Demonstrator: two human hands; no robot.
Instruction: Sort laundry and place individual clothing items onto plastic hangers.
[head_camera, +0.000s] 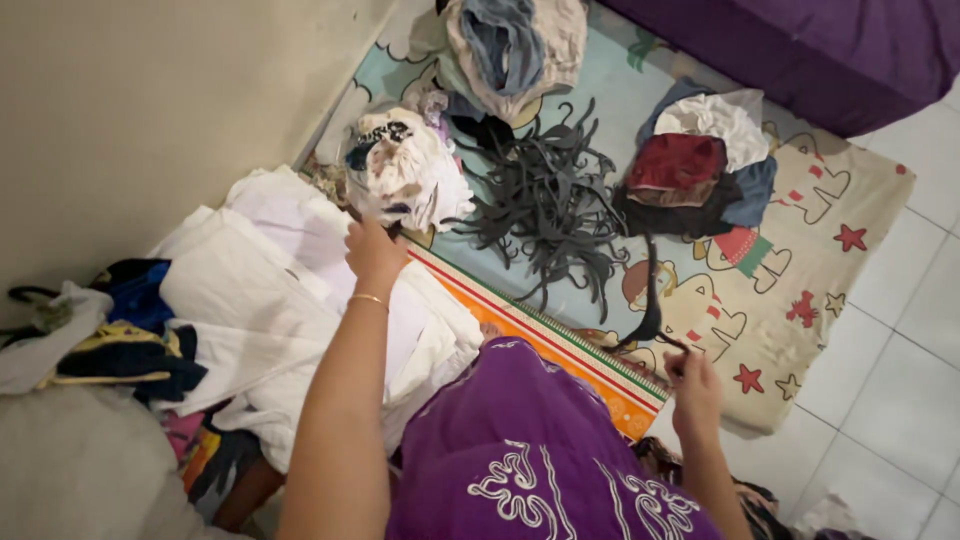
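At the far left a heap of dark blue, black and yellow clothes (130, 335) lies against the cream wall (150, 110), with a grey cloth (45, 345) spilling off its edge. Just right of it sits a stack of white folded laundry (265, 300), broad and loosely squared. The left hand (375, 255) reaches over the top of that stack, a thin gold bangle (368, 298) at the wrist; its fingers are curled shut and seem to pinch something small and dark at the hem of a white patterned garment (405, 165), though what exactly they grip cannot be told. Beyond, a tangle of dark grey hangers (545, 205) sprawls on the printed play mat (790, 270), and above it a bundle of beige and blue clothes (515, 45). The right hand (693, 385) is closed on the hook end of a single black hanger (650, 300), which curves up from the fingers toward the tangle, lifted clear of the mat at its near end. Further right lies a small pile with a red and a white garment (695, 165), then a purple bed edge (800, 50) and white floor tiles (900, 370). By the look of it, this is sorting washing onto hangers: one hanger drawn, a garment being picked. Bringing the two together would call for freeing the hanger fully from the tangle and opening the garment's neck.
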